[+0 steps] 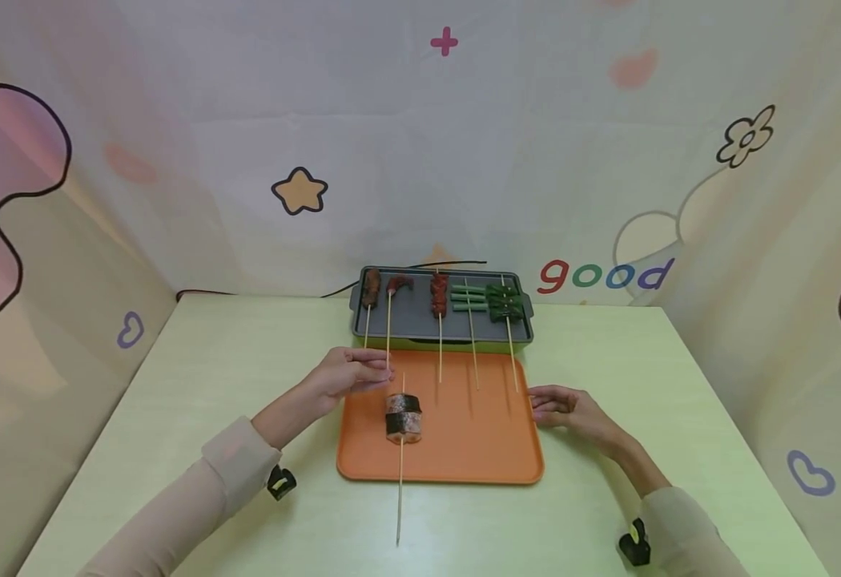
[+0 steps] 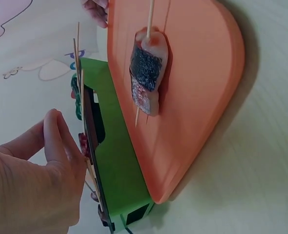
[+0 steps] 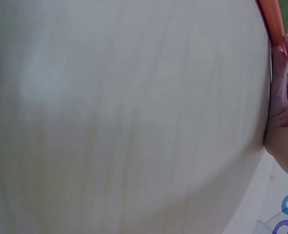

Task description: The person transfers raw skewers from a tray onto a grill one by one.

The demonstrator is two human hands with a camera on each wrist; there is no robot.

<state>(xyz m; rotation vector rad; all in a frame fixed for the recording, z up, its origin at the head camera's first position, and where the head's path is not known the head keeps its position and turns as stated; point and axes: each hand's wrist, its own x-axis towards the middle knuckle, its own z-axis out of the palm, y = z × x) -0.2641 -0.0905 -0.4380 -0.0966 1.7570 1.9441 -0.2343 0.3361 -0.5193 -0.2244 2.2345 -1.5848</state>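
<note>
My left hand [image 1: 352, 373] pinches the lower stick of a skewer with a curled, reddish-brown piece [image 1: 400, 283] at its top. That piece lies over the left part of a dark grill plate [image 1: 409, 316]. In the left wrist view the fingertips of this hand [image 2: 41, 161] meet in front of the green grill base [image 2: 117, 151]. My right hand [image 1: 572, 410] holds the right rim of an orange tray [image 1: 478, 449], its fingers [image 3: 279, 78] at the edge. On the tray lies a thick skewer wrapped in dark bands [image 1: 403, 418], its stick overhanging the front.
On the grill plate lie a brown meat skewer [image 1: 371, 287], a red meat skewer [image 1: 439, 295], a green stalk skewer [image 1: 468, 297] and a leafy green skewer [image 1: 505, 303]. Their sticks point forward over the tray. A black cord [image 1: 269, 294] runs behind, along the printed curtain [image 1: 392, 144].
</note>
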